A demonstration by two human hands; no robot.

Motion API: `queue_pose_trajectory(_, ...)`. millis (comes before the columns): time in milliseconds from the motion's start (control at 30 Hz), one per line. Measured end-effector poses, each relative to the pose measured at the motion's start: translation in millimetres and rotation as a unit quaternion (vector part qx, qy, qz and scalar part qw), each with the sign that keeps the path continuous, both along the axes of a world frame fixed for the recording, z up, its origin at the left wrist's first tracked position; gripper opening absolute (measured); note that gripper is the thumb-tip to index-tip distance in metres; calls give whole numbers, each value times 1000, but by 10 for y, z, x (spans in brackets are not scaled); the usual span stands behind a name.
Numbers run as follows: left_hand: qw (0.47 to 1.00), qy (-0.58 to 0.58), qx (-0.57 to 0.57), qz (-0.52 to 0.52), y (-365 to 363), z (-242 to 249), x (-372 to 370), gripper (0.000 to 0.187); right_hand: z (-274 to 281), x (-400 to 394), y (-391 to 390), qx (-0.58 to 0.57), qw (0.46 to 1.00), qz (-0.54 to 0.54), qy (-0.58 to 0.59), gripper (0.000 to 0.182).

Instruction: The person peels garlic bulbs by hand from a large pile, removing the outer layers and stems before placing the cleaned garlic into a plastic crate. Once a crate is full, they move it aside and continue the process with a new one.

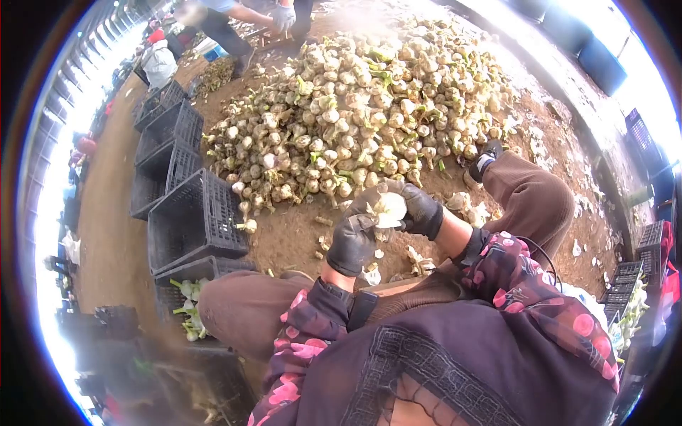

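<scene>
A pale garlic bulb (390, 211) is held up in front of my lap, between my two dark-gloved hands. My right hand (420, 210) curls around its far and right sides. On the near left, my left hand (353, 243) has its fingers bent against the bulb's edge, pinched at the outer skin. Parts of the fingers behind the bulb are hidden. Just beyond my hands spreads a large heap of garlic bulbs (341, 121), many with short stalks and green bits. Scraps of garlic skin (420, 261) lie on the ground below my hands.
Black plastic crates (206, 220) stand in a row on the left; the nearest holds trimmed garlic (190, 309). Another crate (624, 287) with garlic is at right. Beyond the heap, a person's gloved hand (283, 18) shows. A blue bin (602, 64) stands at upper right.
</scene>
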State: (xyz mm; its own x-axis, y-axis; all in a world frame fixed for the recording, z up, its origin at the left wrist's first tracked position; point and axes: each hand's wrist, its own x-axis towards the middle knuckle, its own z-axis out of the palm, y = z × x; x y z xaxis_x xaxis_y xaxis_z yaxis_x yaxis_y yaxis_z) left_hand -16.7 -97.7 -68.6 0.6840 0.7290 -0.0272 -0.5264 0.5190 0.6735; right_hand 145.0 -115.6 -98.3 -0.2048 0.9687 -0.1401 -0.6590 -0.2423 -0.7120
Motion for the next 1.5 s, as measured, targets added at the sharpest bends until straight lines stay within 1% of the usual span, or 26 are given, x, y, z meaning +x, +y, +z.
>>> queue_pose_trajectory(133,995,-86,-7,-51,0,35,-50,52,-143,65,71,-46,997,-14,64,24)
queue_pose_trajectory(200,1000,-5,-12,-3,86,-154,-84,40,-134,74,47,-76,993,-15,92,21)
queue_pose_trajectory(233,980,132,143,36,153,-267,-104,32,-89,48,55,-49,997,-60,-24,24)
queue_pose_trajectory(267,917,264,290,77,190,-322,-123,26,29,64,26,-49,997,-54,-26,24)
queue_pose_trajectory(333,723,454,490,177,201,-345,-98,15,279,80,-109,-45,991,-19,-128,27)
queue_pose_trajectory(367,683,489,512,180,147,-336,-67,14,414,-127,-171,-7,959,-132,-250,28)
queue_pose_trajectory(400,641,520,533,185,114,-314,7,14,363,-116,-186,-50,969,-94,-223,30)
queue_pose_trajectory(433,641,521,530,190,123,-361,34,14,296,-94,-176,-62,968,-102,-222,30)
queue_pose_trajectory(500,684,606,407,12,144,-340,59,20,241,-124,-221,-54,957,-91,-268,28)
queue_pose_trajectory(533,650,613,449,-23,100,-326,70,26,235,-153,-239,-30,945,-65,-320,26)
queue_pose_trajectory(667,641,628,438,-52,125,-355,70,29,261,-185,-289,21,905,-72,-419,24)
queue_pose_trajectory(733,655,618,432,-47,131,-675,-18,30,461,-264,-362,2,918,-63,-392,24)
queue_pose_trajectory(800,551,681,418,-239,158,-1364,-57,39,766,-338,-408,149,948,-111,-257,24)
queue_pose_trajectory(833,507,692,409,-310,197,-1676,0,41,823,-244,-360,166,944,-82,-275,24)
queue_pose_trajectory(867,461,694,402,-380,218,-1600,55,42,708,-228,-281,181,948,-126,-231,25)
queue_pose_trajectory(900,576,661,440,-194,254,-1513,10,48,528,-99,-193,139,966,-106,-187,25)
queue_pose_trajectory(933,665,588,460,-6,234,-994,-28,54,323,59,-119,97,981,-90,-142,26)
queue_pose_trajectory(967,679,647,346,1,216,-415,-42,53,146,146,-83,100,951,-124,-264,27)
queue_pose_trajectory(1000,771,574,273,30,325,-489,-78,51,90,147,-74,84,943,-158,-279,24)
queue_pose_trajectory(1033,917,376,127,-41,319,-340,-113,51,52,136,-73,109,938,-160,-289,21)
queue_pose_trajectory(1067,983,147,-34,-100,287,-194,-128,53,34,102,-53,138,931,-155,-299,18)
queue_pose_trajectory(1133,996,70,11,-50,201,-417,3,53,-28,-41,-49,133,910,-147,-363,14)
queue_pose_trajectory(1333,990,141,-30,-7,81,-320,-4,52,-206,75,13,104,921,-159,-340,17)
queue_pose_trajectory(1400,982,186,33,28,133,-524,15,50,207,19,-117,109,757,-106,-636,15)
queue_pose_trajectory(1433,982,186,31,27,111,-528,30,50,357,-62,-167,143,671,-115,-718,20)
queue_pose_trajectory(1500,934,305,168,83,35,-475,51,48,345,-31,-174,179,636,-87,-746,18)
